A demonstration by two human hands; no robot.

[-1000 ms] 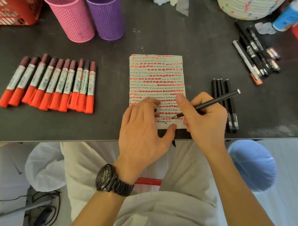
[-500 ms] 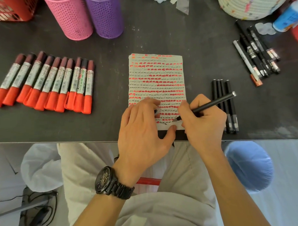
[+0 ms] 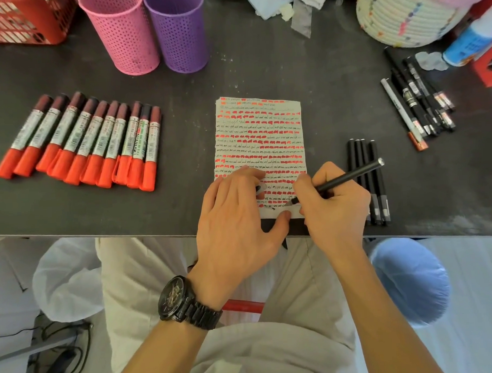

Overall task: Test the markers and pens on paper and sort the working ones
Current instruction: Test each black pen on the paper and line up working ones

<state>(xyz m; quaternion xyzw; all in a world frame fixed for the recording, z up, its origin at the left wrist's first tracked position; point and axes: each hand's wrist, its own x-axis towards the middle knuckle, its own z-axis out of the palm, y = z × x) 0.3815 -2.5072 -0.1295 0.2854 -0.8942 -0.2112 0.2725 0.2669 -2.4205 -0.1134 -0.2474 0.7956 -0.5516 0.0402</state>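
markers [image 3: 79,143] left | paper [image 3: 259,135] centre | pens [image 3: 367,181] right

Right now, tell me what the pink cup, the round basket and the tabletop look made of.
Pink cup: probably painted metal, evenly perforated. Round basket: coiled rope, likely cotton; stacked cream cords show. Tabletop: dark, matte, scuffed; material unclear.

Your left hand [image 3: 234,215] covers the 7 o'clock corner of the paper [image 3: 259,129], whose scribbles are too small to read. At 11 o'clock the red basket [image 3: 20,24] is cut off by the edge.
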